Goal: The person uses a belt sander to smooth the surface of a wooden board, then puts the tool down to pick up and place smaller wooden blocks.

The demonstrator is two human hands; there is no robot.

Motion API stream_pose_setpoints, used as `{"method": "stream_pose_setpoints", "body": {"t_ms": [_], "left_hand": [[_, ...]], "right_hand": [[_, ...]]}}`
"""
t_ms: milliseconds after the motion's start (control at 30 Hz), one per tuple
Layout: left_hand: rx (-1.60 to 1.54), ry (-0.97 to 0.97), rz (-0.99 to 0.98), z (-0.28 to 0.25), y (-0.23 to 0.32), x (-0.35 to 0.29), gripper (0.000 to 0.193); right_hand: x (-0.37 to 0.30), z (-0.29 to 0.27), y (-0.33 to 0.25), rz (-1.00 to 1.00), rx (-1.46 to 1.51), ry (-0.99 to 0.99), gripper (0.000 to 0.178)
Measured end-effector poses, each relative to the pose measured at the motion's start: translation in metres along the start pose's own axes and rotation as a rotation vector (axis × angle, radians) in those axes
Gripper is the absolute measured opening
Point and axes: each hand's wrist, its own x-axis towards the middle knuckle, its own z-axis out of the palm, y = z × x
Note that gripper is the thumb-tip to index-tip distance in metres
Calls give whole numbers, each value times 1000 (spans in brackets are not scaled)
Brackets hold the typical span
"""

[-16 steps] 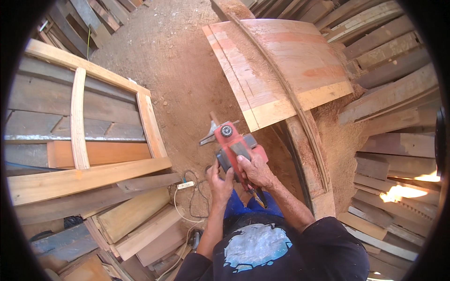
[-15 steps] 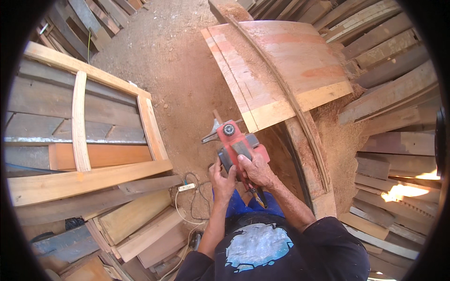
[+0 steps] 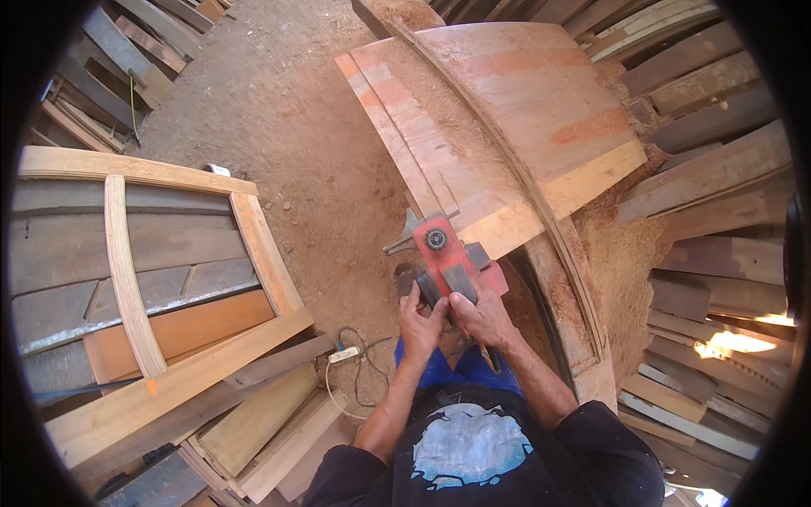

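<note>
Clamping fingers (image 3: pixel 412 301) on a red power tool (image 3: pixel 448 257), the left hand (image 3: pixel 419 328) and right hand (image 3: pixel 490 319) hold it.

The person wears a black shirt (image 3: pixel 583 469) with a large rounded print (image 3: pixel 469 444) on its front, pale silvery blue with turquoise toward the near edge. Both sleeves (image 3: pixel 604 439) are black and wide. The legwear (image 3: pixel 429 370), on the far side, is blue. The left hand (image 3: pixel 421 328) and the right hand (image 3: pixel 487 319) are bare.
</note>
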Motion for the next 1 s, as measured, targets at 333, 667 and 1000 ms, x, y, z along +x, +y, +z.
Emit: {"method": "stream_pose_setpoints", "body": {"t_ms": [333, 667, 1000], "left_hand": [[-125, 29, 30, -20, 41, 121, 54], [-227, -43, 70, -61, 97, 264, 34], [-13, 21, 20, -22, 52, 98, 45]], "right_hand": [[109, 7, -72, -98, -84, 31, 61], [241, 13, -146, -410, -261, 97, 52], [89, -2, -65, -112, -65, 13, 48]]}}
